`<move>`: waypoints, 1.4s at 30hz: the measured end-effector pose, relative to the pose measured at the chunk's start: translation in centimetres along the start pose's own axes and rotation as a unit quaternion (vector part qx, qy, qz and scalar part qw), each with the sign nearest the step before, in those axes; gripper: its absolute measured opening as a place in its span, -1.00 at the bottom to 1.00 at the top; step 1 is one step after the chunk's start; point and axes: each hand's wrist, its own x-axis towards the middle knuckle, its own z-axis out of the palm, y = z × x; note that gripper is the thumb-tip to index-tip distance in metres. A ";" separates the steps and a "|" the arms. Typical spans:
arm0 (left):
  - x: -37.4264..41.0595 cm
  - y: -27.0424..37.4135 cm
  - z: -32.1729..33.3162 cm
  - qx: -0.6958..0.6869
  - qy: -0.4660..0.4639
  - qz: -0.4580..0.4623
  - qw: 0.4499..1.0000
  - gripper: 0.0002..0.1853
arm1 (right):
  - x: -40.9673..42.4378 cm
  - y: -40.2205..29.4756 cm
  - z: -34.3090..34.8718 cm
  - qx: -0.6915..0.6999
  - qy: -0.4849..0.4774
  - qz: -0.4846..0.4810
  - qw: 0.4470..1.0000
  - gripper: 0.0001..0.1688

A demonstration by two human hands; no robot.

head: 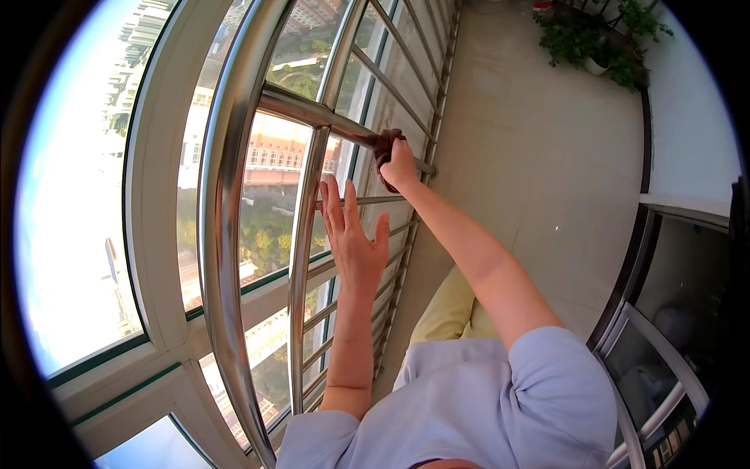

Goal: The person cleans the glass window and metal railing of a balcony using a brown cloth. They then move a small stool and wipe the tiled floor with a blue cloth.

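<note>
My right hand (401,164) grips a dark maroon cloth (388,145), which is bunched around a metal post (351,128) of the balcony railing. Part of the cloth hangs below my fist. To the left, my left hand (353,240) is held up with its fingers apart and nothing in it. Its fingertips are close to a thinner horizontal rail (306,234); whether they touch it I cannot tell. A thick, shiny metal handrail (221,193) curves along the railing's top, with several thin bars below it.
White-framed windows (158,176) stand behind the railing, with buildings and trees outside. Pale glossy tiles (527,152) cover the floor. Potted plants (597,44) stand at the far end. At the lower right, a metal-framed item (662,352) stands by a dark doorway (674,264).
</note>
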 end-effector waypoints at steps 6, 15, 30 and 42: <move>2.2 -0.2 0.6 -0.002 0.002 -0.011 1.000 -0.26 | 1.4 -10.6 -5.5 0.143 0.073 -0.235 0.959 -0.57; 6.9 0.4 1.7 -0.012 0.001 0.007 1.000 -0.31 | 12.6 -14.7 -7.5 0.010 0.135 -0.281 0.950 -0.31; 9.4 -0.2 3.7 -0.031 0.007 -0.007 0.999 -0.31 | 10.9 -5.3 -5.3 0.295 -0.022 0.010 0.955 -0.52; 20.1 3.7 5.9 0.045 0.069 -0.062 0.995 -0.29 | 23.2 -14.0 -11.3 0.009 0.082 -0.330 0.940 -0.43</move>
